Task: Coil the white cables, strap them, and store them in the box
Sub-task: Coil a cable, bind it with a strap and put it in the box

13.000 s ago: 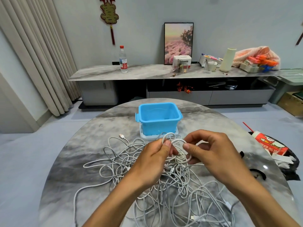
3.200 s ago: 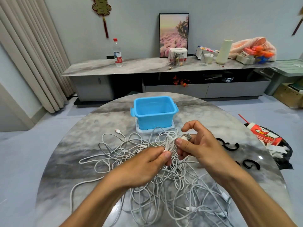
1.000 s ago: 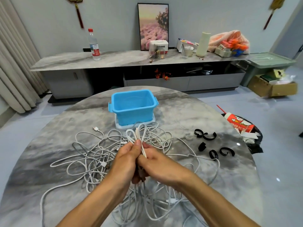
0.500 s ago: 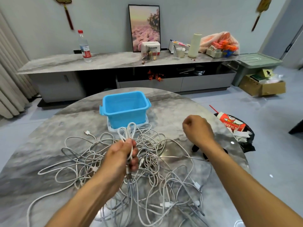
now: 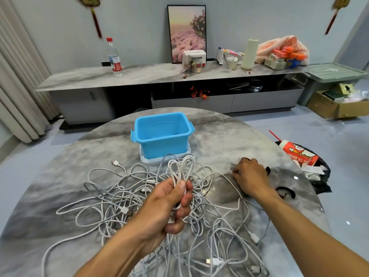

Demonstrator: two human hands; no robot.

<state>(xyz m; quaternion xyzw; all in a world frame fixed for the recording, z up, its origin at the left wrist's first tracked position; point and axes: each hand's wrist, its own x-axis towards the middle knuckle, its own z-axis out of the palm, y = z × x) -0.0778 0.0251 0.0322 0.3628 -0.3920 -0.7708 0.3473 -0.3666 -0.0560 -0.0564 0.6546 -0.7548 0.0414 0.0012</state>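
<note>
The left hand (image 5: 169, 204) is raised over the round marble surface (image 5: 79, 172), its fingers (image 5: 184, 198) curled tight round a coiled white cable (image 5: 179, 170), thumb pressing across the bundle; the loops stand up above the fist, in front of the blue box (image 5: 162, 132); beneath and around the hand lies the tangle of loose white cables (image 5: 209, 226), spread over the near half of the surface. The right hand (image 5: 250, 178) lies well apart to the right, palm down on the surface, its fingers bent down among the black straps (image 5: 285, 191); one strap lies just beside the wrist, another shows at the far side of the knuckles; whether the fingers already pinch a strap I cannot tell, since the back of the hand hides the tips. The box sits open on its pale lid (image 5: 145, 159) at the far middle of the surface, and no cable shows inside it.

The step in hand looks like the strapping of the first coil; coiling appears done for this one cable. The next move probably calls for lifting one strap free, bringing it to the coil, and wrapping it round the waist of the loops while the left hand keeps them from springing open.
</note>
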